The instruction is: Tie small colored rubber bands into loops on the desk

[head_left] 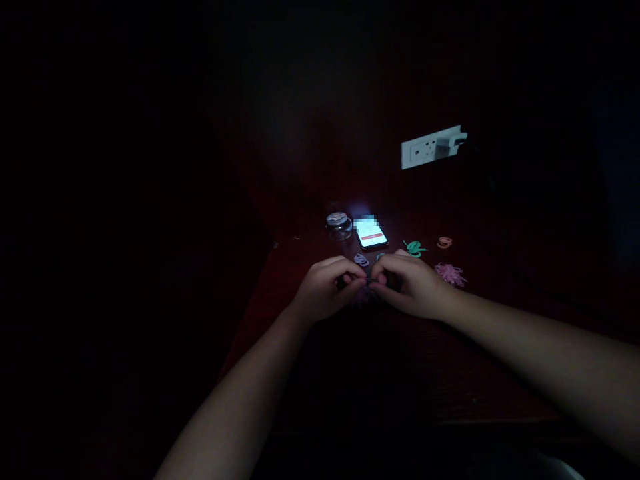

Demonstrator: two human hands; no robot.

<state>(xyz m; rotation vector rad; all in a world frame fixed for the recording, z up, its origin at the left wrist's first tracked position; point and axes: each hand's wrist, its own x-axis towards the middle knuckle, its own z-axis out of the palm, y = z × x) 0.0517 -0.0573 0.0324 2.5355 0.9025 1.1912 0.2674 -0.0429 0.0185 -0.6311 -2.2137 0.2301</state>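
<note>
My left hand (333, 285) and my right hand (414, 285) meet over the dark red table, thumb and forefinger pinched on each. Between their fingertips runs a thin, dark strand (369, 279), too dim to tell its exact kind. Beneath the fingers lies a dim purple clump (361, 297), partly hidden. Just beyond my left fingertips are lavender bands (361, 260). A small light-blue piece (381, 257) shows partly behind my right hand. Past that hand sit green bands (415, 249), orange bands (444, 243) and a pile of pink bands (451, 274).
Behind the hands, a lit phone (371, 233) lies screen up beside a small clear jar (339, 227) with a lid. A white power socket (431, 148) with a plug in it is on the wall. The table's left edge (250, 307) shows; the surroundings are very dark.
</note>
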